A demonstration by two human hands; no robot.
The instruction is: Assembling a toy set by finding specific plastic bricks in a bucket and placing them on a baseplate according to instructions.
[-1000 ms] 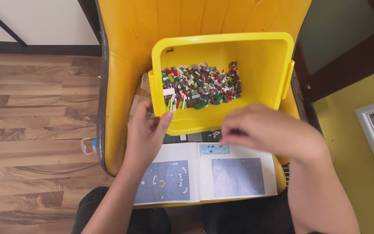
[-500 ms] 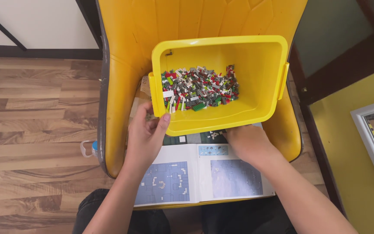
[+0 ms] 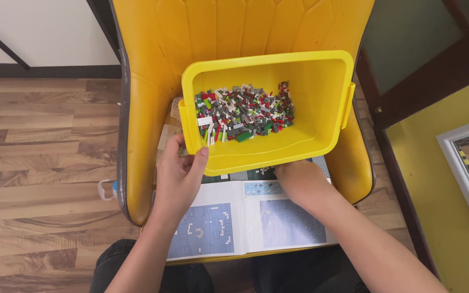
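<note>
the yellow bin (image 3: 321,103) sits on the seat of the yellow chair (image 3: 142,135), its long axis running left to right across the seat, its near wall tipped up toward the seat's front edge so the heap of small building bricks (image 3: 242,113) lies in the left half of its floor. the left hand (image 3: 179,174) is at the bin's near left corner, thumb over the rim and fingers curled around the wall below, gripping it. the right hand (image 3: 298,182) lies just under the near wall toward the middle, fingers tucked beneath the bin where they are hidden, so whether they are spread or pinching something cannot be told. both hands are thus on the near long side, the left one nearer the bricks. under the bin's near edge a dark baseplate (image 3: 256,173) with a few small pieces shows, and nearer still an open instruction booklet (image 3: 213,228) lies along the seat's front edge. a wooden floor (image 3: 44,135) lies to the left.
</note>
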